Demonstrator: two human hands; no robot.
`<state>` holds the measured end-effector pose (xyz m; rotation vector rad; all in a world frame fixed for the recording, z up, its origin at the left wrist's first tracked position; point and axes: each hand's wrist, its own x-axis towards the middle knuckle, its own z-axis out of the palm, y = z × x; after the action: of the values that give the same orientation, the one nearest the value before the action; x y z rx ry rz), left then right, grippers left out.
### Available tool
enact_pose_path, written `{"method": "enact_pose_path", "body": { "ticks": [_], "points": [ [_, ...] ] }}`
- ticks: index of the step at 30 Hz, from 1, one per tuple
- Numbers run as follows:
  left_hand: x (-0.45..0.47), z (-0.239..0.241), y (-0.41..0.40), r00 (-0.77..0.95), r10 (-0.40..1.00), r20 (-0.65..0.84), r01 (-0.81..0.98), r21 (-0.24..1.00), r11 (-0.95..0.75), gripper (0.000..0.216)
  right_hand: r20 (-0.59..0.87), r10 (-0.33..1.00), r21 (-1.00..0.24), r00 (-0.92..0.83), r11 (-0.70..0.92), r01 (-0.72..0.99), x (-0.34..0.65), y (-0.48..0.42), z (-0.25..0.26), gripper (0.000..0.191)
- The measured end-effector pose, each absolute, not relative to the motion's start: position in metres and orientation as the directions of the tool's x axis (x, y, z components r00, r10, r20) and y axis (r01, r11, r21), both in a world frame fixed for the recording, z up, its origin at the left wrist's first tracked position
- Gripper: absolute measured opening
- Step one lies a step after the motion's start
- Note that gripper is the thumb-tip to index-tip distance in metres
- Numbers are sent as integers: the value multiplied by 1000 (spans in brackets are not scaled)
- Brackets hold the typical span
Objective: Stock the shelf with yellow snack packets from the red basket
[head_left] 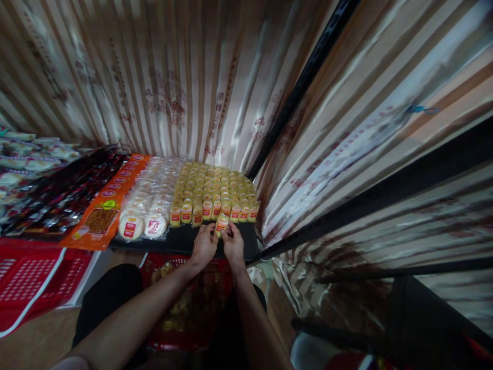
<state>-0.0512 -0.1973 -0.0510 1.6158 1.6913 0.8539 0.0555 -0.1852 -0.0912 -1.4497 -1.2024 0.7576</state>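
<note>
Between my fingertips is a small yellow snack packet (221, 224) with a red and white label. My left hand (205, 242) grips it from the left and my right hand (233, 241) from the right, both over the front edge of a black shelf (252, 241). Just behind, rows of matching yellow snack packets (213, 190) stand upright, labels facing me. A red basket (181, 336) sits below my forearms, holding more yellowish packets (185, 298) that are dim and partly hidden by my arms.
Left of the yellow rows are round white wrapped crackers (156, 224), an orange snack bag (102, 216) and dark packets (57, 198). Another red basket (34, 277) with a white handle lies lower left. Striped sheeting (185, 77) hangs behind, crossed by black metal posts (296, 85).
</note>
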Motion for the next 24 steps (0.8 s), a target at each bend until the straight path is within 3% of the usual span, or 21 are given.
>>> {"method": "enact_pose_path", "body": {
  "ticks": [16, 24],
  "points": [
    [-41, -64, -186, -124, 982, 139, 531, 846, -53, 20, 214, 904, -935, 370, 81, 345, 48, -183, -76, 24],
    [-10, -56, -182, 44, 977, 209, 417, 885, -208, 23, 280, 797, -887, 534, 2, 462, 70, -194, -70, 34]
  ]
}}
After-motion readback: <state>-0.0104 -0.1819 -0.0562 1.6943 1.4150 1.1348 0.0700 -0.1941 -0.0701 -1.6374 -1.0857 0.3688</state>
